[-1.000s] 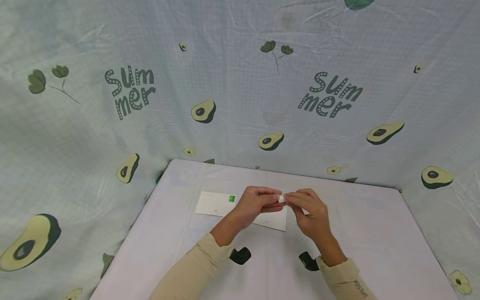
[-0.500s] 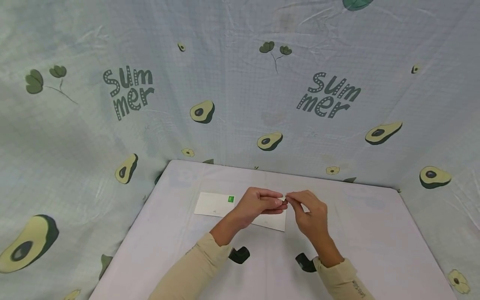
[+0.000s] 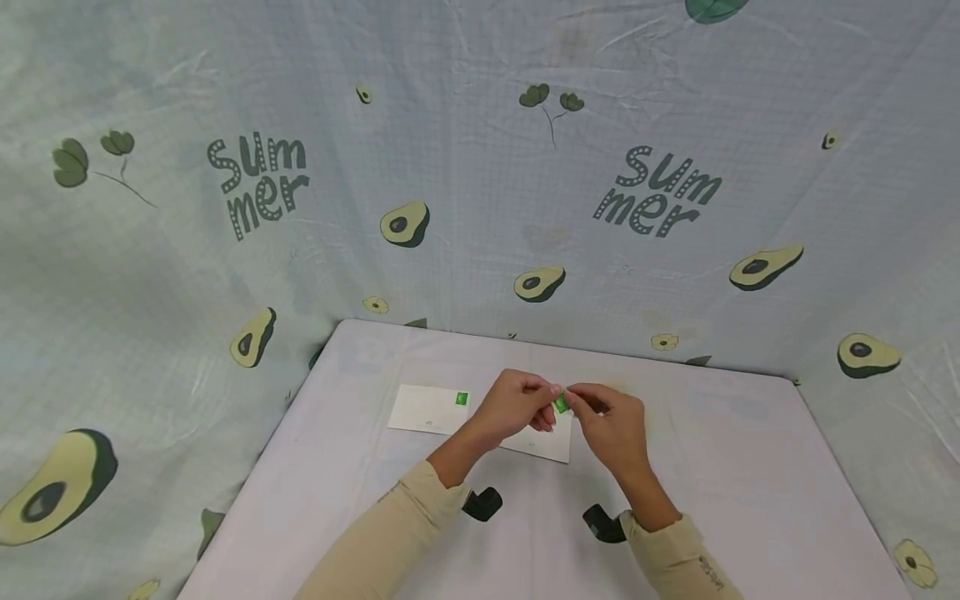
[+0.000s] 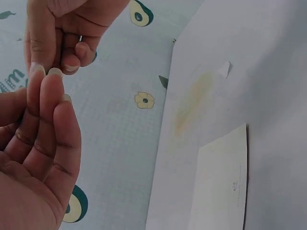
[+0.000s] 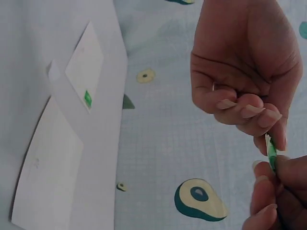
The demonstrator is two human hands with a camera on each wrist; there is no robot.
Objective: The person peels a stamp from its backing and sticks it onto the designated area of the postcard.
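A small green stamp (image 3: 561,404) is held up between my two hands, above an envelope. My left hand (image 3: 516,407) pinches its left edge between thumb and forefinger, while the other fingers are curled below. On the opposite edge, my right hand (image 3: 619,429) pinches with thumb and forefinger. In the right wrist view the stamp (image 5: 272,154) appears nearly edge-on between the fingertips of both hands. Under the hands lies a plain white envelope (image 3: 536,443), its upper part hidden. In the left wrist view fingers cover the stamp.
Left of the hands, another white envelope (image 3: 423,408) has a green stamp (image 3: 461,398) at its upper right corner. Small white scraps of paper lie on the table, one (image 4: 225,69) in the left wrist view. A patterned cloth (image 3: 465,167) rises behind the table (image 3: 720,450).
The small piece between the fingertips showed white earlier; now its green face shows. My left hand has turned and curled its fingers, and my right hand has moved slightly left.
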